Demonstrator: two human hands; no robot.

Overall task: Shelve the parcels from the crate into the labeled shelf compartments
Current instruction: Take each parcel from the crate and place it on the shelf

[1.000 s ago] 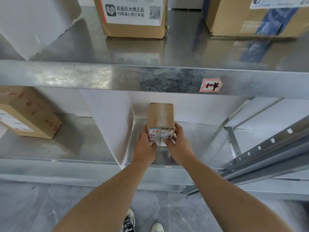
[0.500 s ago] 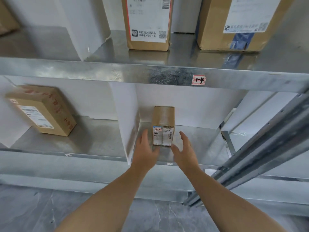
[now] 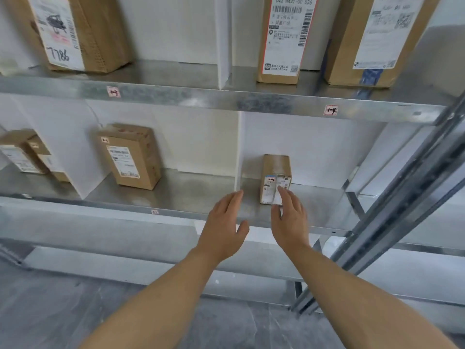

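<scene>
A small brown parcel (image 3: 276,177) with a white label stands upright in the right compartment of the lower metal shelf (image 3: 314,212), close to the white divider (image 3: 238,152). My left hand (image 3: 224,230) is open in front of the shelf edge, left of the parcel and apart from it. My right hand (image 3: 289,217) is open too, its fingertips overlapping the parcel's lower front corner in view; whether they touch it is unclear. Neither hand holds anything. The crate is out of view.
Another parcel (image 3: 130,157) stands in the compartment to the left, with more parcels (image 3: 25,154) further left. The upper shelf (image 3: 226,99) carries three large boxes and handwritten labels (image 3: 330,110). A slanted metal upright (image 3: 402,197) crosses the right side.
Both hands let go of the small parcel, which stays on the lower shelf, and drew back toward me, fingers spread. The view pulled back and shifted left.
</scene>
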